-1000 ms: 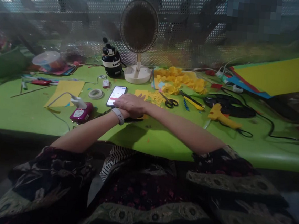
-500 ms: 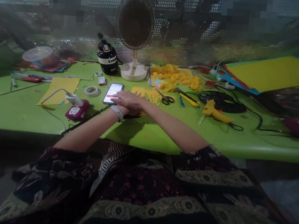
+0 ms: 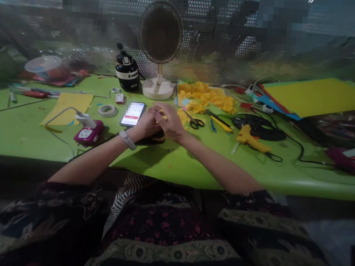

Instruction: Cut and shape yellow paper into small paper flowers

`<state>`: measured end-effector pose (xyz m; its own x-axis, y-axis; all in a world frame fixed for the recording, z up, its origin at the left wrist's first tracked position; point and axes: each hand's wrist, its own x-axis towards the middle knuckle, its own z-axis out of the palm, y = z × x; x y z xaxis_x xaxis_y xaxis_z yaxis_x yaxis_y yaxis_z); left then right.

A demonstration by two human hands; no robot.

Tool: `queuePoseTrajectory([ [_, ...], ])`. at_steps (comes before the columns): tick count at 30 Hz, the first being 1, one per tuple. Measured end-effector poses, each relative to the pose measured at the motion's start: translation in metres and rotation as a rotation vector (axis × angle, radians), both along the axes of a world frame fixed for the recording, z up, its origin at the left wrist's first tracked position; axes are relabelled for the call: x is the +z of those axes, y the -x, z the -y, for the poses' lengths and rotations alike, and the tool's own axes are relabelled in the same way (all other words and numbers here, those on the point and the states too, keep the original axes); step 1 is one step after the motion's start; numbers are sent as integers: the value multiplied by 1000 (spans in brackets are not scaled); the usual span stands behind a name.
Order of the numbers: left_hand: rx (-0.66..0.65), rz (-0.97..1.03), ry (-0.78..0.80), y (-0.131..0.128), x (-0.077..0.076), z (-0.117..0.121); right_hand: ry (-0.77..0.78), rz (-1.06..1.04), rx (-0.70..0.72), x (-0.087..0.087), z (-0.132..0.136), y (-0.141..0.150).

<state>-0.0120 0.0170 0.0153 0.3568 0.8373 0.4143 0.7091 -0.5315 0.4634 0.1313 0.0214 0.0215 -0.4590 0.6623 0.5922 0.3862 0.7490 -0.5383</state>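
- Phone [image 3: 132,115], one, lies face up just left of centre, screen lit, near the left hand [image 3: 147,125]
- Two bare hands meet at the centre, the right hand [image 3: 170,122] touching the left one, fingers bent and overlapping; whether either is closed on something, I cannot tell
- One dark object [image 3: 154,140] with a yellow part, partly hidden beneath them
- Yellow paper cuttings [image 3: 183,118], several, overlapping and too many to count, just right of centre
- One pair of scissors [image 3: 196,123] and one yellow cutter [image 3: 221,122], right of centre
- One yellow glue gun [image 3: 252,141], farther right
- One tape roll [image 3: 107,110], one purple adapter [image 3: 88,133] and one yellow sheet [image 3: 67,108], left of centre
- One fan [image 3: 160,33] and one bottle [image 3: 127,73], upright, upper centre
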Motion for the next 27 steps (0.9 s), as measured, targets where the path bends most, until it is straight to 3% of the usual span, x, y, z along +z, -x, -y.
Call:
queuePoseTrajectory([
  [2,30,-1,5,17,6,14,37,-60,-150,1,0,-19],
  [4,67,5,29,33,8,29,202,33,-199,1,2,-32],
  [8,-42,-32,54,54,0,47,567,229,-141,-5,13,-38],
  [11,-52,-70,68,59,-12,47,820,102,-93,-14,20,-34],
  [13,-21,-81,81,60,-18,44,903,-13,-42,-20,21,-32],
  [20,48,-66,133,58,-27,45,887,1,60,-33,16,-34],
  [24,59,-25,153,61,-27,47,906,-37,77,-27,16,-41],
  [27,74,-8,162,62,-22,50,785,-130,-7,-18,11,-51],
])
